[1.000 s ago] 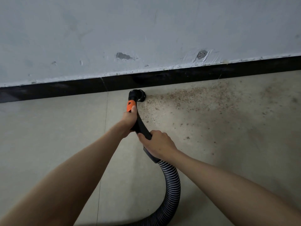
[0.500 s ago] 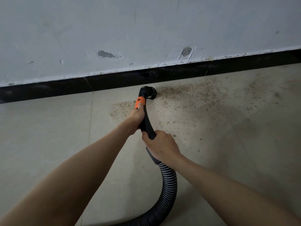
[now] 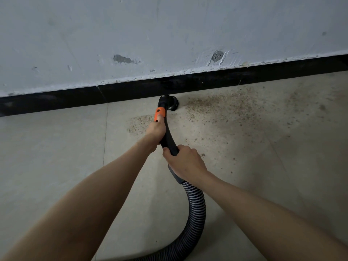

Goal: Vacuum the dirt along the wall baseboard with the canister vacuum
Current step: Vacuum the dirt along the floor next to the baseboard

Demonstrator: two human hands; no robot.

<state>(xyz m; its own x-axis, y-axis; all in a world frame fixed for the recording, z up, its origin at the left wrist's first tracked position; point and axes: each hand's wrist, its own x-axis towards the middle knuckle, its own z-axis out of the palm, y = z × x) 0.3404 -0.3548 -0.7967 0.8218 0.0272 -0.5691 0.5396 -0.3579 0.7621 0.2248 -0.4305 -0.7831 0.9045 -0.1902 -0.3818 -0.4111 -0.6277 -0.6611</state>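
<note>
Head view: left hand (image 3: 156, 129) and right hand (image 3: 185, 162) both grip the black wand (image 3: 168, 137); nozzle (image 3: 168, 103) sits at the baseboard (image 3: 244, 77). Risk: a dirt patch (image 3: 139, 123) lies left of the nozzle and may get missed if the sweep heads right toward the main dirt (image 3: 222, 108).

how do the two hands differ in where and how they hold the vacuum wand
The left hand grips the curved black vacuum wand high up, near the round black nozzle, while the right hand grips lower, just above the ribbed black hose. The left thumb lies on the orange collar; the right hand touches no orange. The left hand is nearer the black baseboard. Both wrap their fingers round the wand.
</note>
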